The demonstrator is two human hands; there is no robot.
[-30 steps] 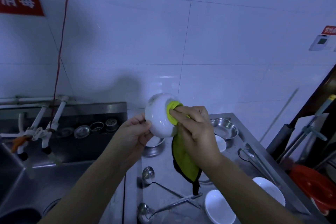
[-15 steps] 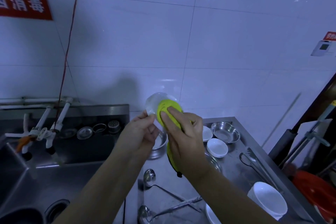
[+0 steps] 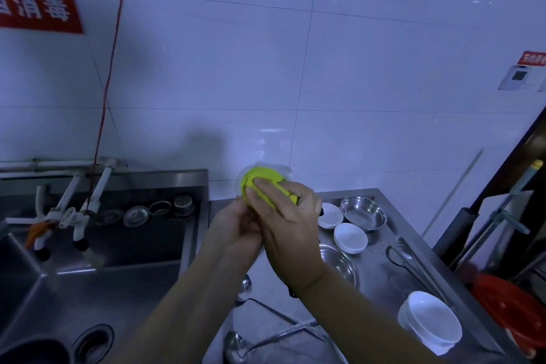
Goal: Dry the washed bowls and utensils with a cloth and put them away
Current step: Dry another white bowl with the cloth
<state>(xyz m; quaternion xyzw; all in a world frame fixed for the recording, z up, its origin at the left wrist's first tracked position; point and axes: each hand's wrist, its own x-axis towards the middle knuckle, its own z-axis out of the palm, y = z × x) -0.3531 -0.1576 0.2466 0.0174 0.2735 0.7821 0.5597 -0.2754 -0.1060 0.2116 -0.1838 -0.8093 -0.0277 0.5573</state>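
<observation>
Fingers point(image 3: 267, 198) of the right hand point(image 3: 291, 226) press a bright yellow-green cloth point(image 3: 266, 183) into a small white round bowl point(image 3: 263, 171). The left hand point(image 3: 233, 226) grips the bowl from below, up above the shiny steel counter point(image 3: 384, 272).

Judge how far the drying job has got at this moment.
Done: possibly the stacked white bowls, though dryness can't be seen. In hand: the left hand holds a white bowl while the right hand presses the yellow cloth into it. Left: steel bowls, ladles, tongs.
</observation>
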